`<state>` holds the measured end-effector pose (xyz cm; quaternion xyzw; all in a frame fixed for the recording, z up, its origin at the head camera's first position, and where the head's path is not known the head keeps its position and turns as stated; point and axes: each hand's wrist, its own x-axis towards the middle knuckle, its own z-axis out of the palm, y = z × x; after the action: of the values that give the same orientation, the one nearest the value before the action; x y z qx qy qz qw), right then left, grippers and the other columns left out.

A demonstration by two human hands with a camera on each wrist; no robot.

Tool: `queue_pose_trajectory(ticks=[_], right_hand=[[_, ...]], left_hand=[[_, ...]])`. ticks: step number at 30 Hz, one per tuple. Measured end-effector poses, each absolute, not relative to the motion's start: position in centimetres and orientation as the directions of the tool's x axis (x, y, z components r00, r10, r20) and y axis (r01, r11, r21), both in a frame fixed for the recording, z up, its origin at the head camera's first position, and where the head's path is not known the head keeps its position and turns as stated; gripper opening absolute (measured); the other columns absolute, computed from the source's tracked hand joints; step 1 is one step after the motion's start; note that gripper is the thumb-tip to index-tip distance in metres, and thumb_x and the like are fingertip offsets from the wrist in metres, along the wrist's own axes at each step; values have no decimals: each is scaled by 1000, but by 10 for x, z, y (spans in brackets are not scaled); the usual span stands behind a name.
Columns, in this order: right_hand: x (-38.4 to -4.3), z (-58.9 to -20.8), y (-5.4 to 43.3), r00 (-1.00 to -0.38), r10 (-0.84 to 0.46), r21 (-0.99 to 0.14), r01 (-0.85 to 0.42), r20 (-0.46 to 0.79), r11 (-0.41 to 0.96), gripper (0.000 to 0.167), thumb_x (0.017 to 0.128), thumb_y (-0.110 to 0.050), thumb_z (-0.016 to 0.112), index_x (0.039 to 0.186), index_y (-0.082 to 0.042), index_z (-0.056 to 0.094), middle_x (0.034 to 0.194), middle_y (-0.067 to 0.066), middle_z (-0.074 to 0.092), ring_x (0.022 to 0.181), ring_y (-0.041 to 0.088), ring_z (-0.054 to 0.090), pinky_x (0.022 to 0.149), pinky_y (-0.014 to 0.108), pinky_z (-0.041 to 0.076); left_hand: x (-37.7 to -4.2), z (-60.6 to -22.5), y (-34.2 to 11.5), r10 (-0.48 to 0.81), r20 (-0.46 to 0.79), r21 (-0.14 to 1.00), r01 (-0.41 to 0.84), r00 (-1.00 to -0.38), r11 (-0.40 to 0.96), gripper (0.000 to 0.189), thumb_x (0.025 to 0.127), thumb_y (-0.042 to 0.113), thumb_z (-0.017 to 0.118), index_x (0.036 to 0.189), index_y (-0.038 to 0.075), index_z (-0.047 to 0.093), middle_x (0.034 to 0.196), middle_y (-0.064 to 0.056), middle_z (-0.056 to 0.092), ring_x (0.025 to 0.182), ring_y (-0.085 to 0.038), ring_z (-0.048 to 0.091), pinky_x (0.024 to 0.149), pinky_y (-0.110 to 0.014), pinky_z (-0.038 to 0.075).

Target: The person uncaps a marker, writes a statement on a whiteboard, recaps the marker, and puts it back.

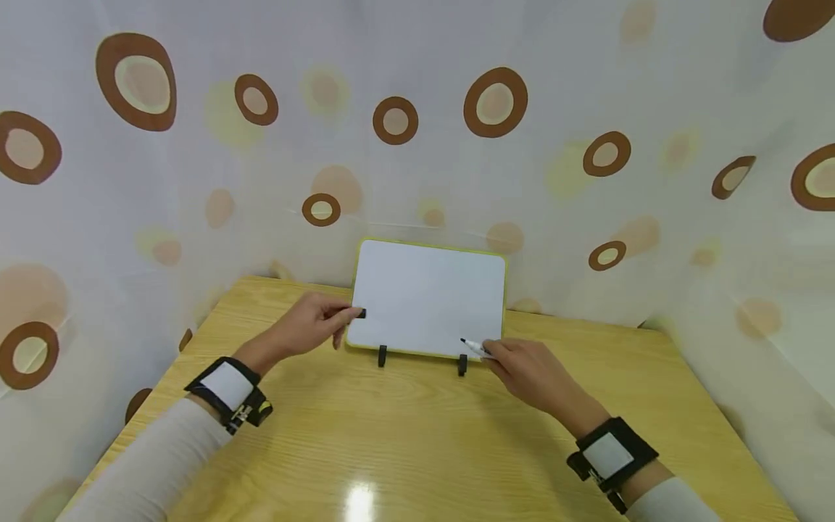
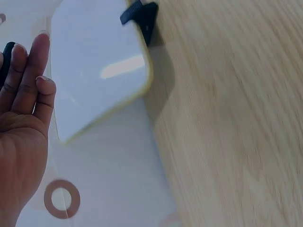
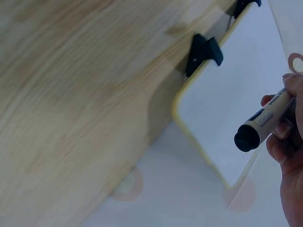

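Observation:
A whiteboard [image 1: 427,297] with a yellow rim leans upright on two black stand feet [image 1: 382,355], its white face blank. My right hand [image 1: 528,370] grips a white marker [image 1: 479,349] in front of the board's lower right part, its dark tip pointing left. In the right wrist view the black rear end of the marker [image 3: 265,118] faces the camera. At the board's left edge, my left hand [image 1: 316,322] pinches a small black marker cap [image 1: 362,313]. The left wrist view shows this cap [image 2: 6,61] partly hidden by the fingers.
A wooden table [image 1: 391,435] spreads below the hands, with a bright reflection near its front. Behind and on both sides hangs a pale curtain [image 1: 430,174] with brown rings. Each wrist wears a black strap [image 1: 616,453] with a small device.

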<state>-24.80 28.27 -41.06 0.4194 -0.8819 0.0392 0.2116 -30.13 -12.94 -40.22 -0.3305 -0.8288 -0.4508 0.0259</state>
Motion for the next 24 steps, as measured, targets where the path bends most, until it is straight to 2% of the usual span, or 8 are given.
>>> queue_pose_trajectory(ticks=[3,6,9,13,16,20,24], right_hand=[[-256,-406,269,-574,-730,79,-764,371,640,15,100,-21,69,104,-8,64,77,-5,59,60,5,41,53,22,36],[-255,-406,262,-598,-717,55,-753,359,656,17,92,-10,77,102,-6,65,75,-6,55,59,3,38,54,20,34],[-254,-408,258,-633,-690,33,-728,350,685,14,93,-11,75,103,-7,65,76,-7,57,61,3,40,55,21,37],[-253,-410,253,-678,-656,-8,-697,330,717,13,96,-12,73,107,-7,67,81,-4,63,63,4,45,57,23,41],[-251,-411,251,-694,-639,-28,-685,332,728,16,96,-12,73,109,-5,67,80,-5,63,62,3,45,56,23,41],[-248,-415,249,-701,-626,-54,-680,340,732,14,98,-13,71,108,-6,67,78,-8,59,61,2,43,56,22,39],[-244,-418,247,-717,-613,-93,-672,333,735,11,99,-15,70,107,-7,68,76,-11,56,60,2,42,55,22,38]], left_hand=[[-301,-405,-115,610,289,765,560,-738,316,32,110,30,51,87,14,68,69,-3,63,65,-22,66,65,-38,54],[-299,-408,-106,609,271,782,539,-746,313,26,109,28,54,93,16,69,71,-3,63,67,-21,66,68,-39,55],[-299,-409,-104,599,275,770,545,-752,331,18,107,24,58,103,14,73,75,-3,65,67,-17,64,65,-34,51],[-301,-412,-110,599,255,748,547,-759,376,20,105,23,63,110,7,74,83,0,69,74,-27,66,63,-31,49],[-302,-419,-119,589,236,732,540,-773,415,19,102,22,67,107,6,75,87,-2,71,77,-32,67,65,-32,50],[-303,-431,-139,571,180,695,514,-801,502,12,98,22,72,101,12,76,90,0,71,79,-20,67,70,-33,53],[-303,-444,-162,564,112,651,489,-818,580,9,95,20,76,96,11,77,86,3,70,76,-11,61,70,-31,51]])
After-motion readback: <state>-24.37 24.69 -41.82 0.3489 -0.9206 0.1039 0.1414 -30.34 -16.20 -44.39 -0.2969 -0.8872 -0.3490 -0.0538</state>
